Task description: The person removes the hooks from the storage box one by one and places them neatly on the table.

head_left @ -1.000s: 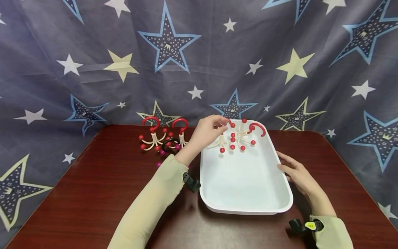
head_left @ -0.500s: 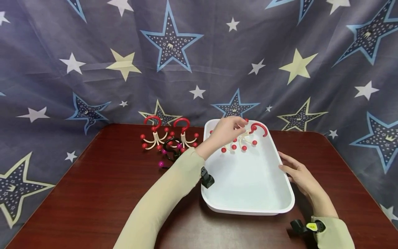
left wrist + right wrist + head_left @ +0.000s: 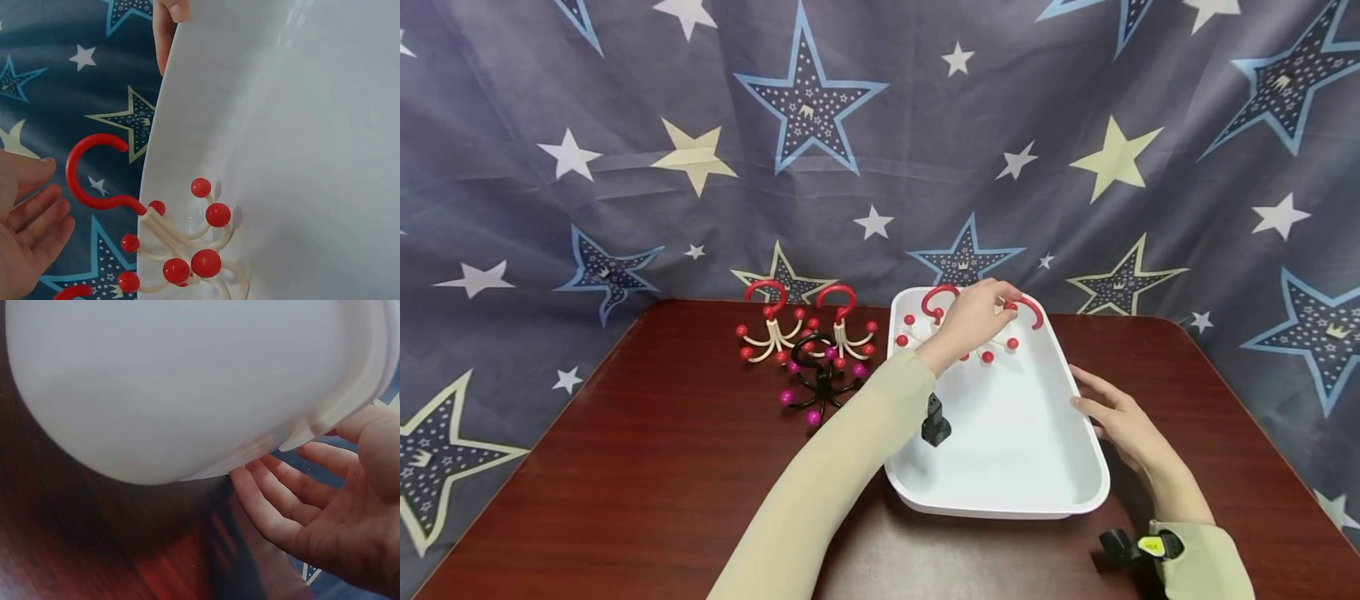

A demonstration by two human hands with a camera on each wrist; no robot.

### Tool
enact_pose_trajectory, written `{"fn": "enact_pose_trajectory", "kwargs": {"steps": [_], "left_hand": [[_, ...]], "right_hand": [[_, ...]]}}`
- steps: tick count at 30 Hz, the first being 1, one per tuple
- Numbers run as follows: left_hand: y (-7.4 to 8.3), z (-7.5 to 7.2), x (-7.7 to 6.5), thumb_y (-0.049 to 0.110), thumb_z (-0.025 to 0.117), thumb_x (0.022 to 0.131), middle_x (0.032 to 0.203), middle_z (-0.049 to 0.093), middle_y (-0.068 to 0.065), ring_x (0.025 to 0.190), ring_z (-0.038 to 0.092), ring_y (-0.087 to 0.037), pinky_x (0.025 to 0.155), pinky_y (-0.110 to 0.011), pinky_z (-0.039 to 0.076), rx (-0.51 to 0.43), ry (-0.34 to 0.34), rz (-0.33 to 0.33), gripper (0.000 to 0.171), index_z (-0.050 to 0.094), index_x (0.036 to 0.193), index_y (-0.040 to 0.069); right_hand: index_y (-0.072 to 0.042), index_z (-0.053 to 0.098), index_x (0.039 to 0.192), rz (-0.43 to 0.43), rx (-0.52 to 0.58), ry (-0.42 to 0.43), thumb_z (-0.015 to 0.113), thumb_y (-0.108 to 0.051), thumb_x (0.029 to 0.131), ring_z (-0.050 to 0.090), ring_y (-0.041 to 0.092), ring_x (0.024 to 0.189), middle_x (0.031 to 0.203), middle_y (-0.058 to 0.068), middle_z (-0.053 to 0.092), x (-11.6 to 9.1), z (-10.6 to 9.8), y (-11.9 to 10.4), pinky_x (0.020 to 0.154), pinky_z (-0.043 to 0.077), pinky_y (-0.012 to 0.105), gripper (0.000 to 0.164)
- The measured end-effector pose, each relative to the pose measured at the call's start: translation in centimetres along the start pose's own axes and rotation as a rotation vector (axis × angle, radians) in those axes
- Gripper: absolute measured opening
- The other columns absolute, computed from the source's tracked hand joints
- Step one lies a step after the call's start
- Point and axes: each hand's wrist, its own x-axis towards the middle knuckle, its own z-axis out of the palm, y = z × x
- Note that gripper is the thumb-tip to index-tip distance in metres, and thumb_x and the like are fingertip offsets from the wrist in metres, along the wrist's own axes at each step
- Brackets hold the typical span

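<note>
The left hand point(image 3: 970, 317) reaches over the far end of a deep white rounded-corner tray point(image 3: 1000, 450). Its grip is relaxed, the fingers slightly bent and holding nothing. It is just beside the right tray hanger point(image 3: 165, 234), a multi-armed hanger with a curved red hook, cream arms and red ball tips; the left wrist view shows a gap between the fingers and the hook. That hanger sits at the far right of the tray. The left tray hanger point(image 3: 937, 313), of the same colours and shape, is at the far left inside it, partly hidden by the hand.

The right hand point(image 3: 1120, 417) is at the tray's right side, its grip loose, the extended fingers touching the outer wall and the thumb at the rim.

Left of the tray, on a glossy red-brown surface point(image 3: 647, 450), are two more red-hooked cream hangers side by side: the left one point(image 3: 773, 331) and the right one point(image 3: 840, 333). Just nearer lies a black hanger with magenta ball tips point(image 3: 823, 383). Beyond hangs a grey-blue cloth printed with stars point(image 3: 917, 167). Pale cream sleeves point(image 3: 827, 475) cover both forearms.
</note>
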Motion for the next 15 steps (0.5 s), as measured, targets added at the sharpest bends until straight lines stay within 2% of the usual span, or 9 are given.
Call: {"fn": "enact_pose_trajectory", "kwargs": {"steps": [4,7,10,13,15], "left_hand": [[0.3,0.5,0.7,0.022,0.062,0.090,0.121,0.060,0.002,0.108,0.059,-0.013,0.089,-0.025,0.048,0.051,0.017,-0.015,0.032,0.062,0.122,0.019],[0.5,0.8,1.2,0.022,0.062,0.090,0.127,0.057,0.003,0.109,0.058,-0.011,0.087,-0.024,0.048,0.102,0.005,-0.010,0.036,0.059,0.126,0.020],[0.7,1.2,1.6,0.022,0.061,0.090,0.131,0.055,0.003,0.099,0.057,-0.009,0.078,-0.021,0.047,0.139,-0.030,0.006,0.039,0.057,0.129,0.021],[1.0,1.4,1.9,0.022,0.060,0.091,0.131,0.055,0.003,0.088,0.055,-0.009,0.070,-0.019,0.044,0.161,-0.063,0.011,0.039,0.056,0.130,0.022],[1.3,1.4,2.0,0.021,0.059,0.091,0.128,0.057,0.003,0.090,0.056,-0.008,0.072,-0.019,0.045,0.183,-0.075,0.015,0.037,0.058,0.128,0.022]], "right_hand": [[-0.004,0.024,0.147,0.000,0.002,-0.003,0.054,-0.024,0.095,0.062,0.002,0.087,0.110,0.000,0.055,0.0,-0.1,0.1,0.071,0.055,0.031,0.064],[-0.004,0.024,0.147,-0.003,0.003,-0.004,0.053,-0.024,0.095,0.062,0.003,0.087,0.110,0.001,0.055,0.0,-0.1,0.1,0.071,0.055,0.031,0.064],[-0.004,0.024,0.147,-0.003,0.002,0.002,0.053,-0.024,0.095,0.062,0.003,0.086,0.110,0.001,0.055,0.0,-0.2,0.1,0.071,0.055,0.032,0.063],[-0.004,0.024,0.147,0.005,-0.004,0.002,0.053,-0.025,0.095,0.062,0.003,0.086,0.113,0.008,0.054,0.0,-0.1,0.1,0.071,0.055,0.032,0.063],[-0.004,0.024,0.147,0.009,-0.010,0.001,0.053,-0.025,0.095,0.062,0.003,0.086,0.117,0.014,0.052,-0.1,-0.1,0.0,0.071,0.055,0.032,0.064]]}}
